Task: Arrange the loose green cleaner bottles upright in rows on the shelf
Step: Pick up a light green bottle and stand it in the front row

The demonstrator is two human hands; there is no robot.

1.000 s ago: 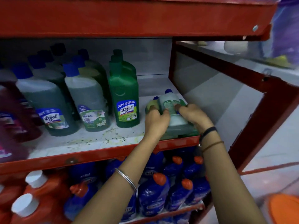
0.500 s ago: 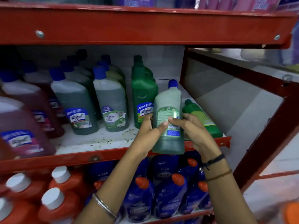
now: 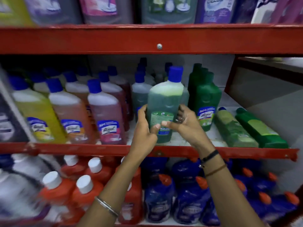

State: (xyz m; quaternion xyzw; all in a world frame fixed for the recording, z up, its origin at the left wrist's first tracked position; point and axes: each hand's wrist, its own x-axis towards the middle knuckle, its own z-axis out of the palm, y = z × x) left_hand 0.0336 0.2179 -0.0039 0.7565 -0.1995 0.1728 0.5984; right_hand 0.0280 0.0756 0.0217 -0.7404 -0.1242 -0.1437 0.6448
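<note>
At the centre of the frame both hands wrap around 1 green cleaner bottle (image 3: 164, 110) with a blue cap, held upright with its base at or just above the white shelf (image 3: 214, 136); I cannot tell if it touches. The left hand (image 3: 145, 130) curls around its left side, thumb across the label, and the right hand (image 3: 183, 123) grips the right side, thumb pressed on the label too. Just right of it stands an opaque dark green bottle (image 3: 205, 102), upright. Further right, 2 bottles lie on their sides near the shelf's front edge: a pale green one (image 3: 232, 128) and a solid green one (image 3: 259, 128), side by side. Left of centre stand rows of pink bottles (image 3: 106, 115) and yellow bottles (image 3: 39, 115).
</note>
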